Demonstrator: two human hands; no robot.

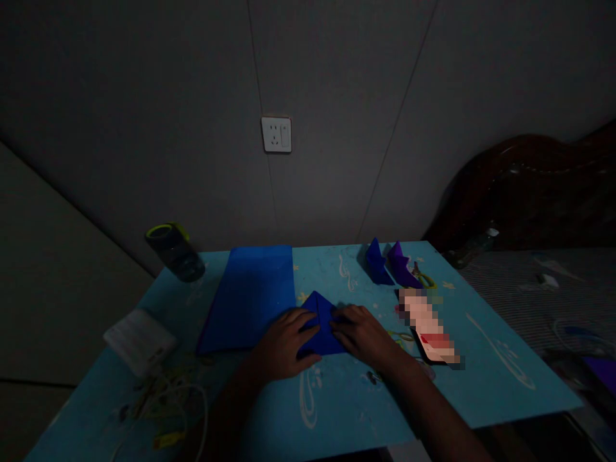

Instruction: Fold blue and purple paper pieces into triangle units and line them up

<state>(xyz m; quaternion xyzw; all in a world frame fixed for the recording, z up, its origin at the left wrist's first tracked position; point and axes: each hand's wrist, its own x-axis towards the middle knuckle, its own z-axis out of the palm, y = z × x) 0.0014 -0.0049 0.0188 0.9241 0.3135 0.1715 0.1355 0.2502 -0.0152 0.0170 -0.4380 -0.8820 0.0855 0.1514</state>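
So the folded blue paper (pixel 325 330) is sitting on the table (pixel 359 401) right between both hands, its point facing away from them. The left hand (pixel 287 343) is lying over the paper's left side, fingers loosely spread and thumb well apart, pressing rather than gripping as far as I can tell. The right hand (pixel 363 333) is resting on the right edge with its fingers half bent; its thumb isn't showing, so I can't say whether it's pinching.

Biggest risk imo: the two hands are bearing down unevenly, the paper is skewing and the crease is ending up crooked. The dim light isn't helping with lining up edges either. Also, a careless outward swing of the right arm could be nudging the phone (pixel 428 333), which is lying just right of that forearm.

Room-wise, the big blue sheet (pixel 257 298) is crowding the left hand, reaching right up beside its fingers. Ahead of the right hand there's a decent open strip, running up to the dark blue folded piece (pixel 376 264) and the purple folded piece (pixel 403 266) farther off to its right. The table's near edge is running behind both hands, under the forearms, so pulling back is leaving some space, just not loads.
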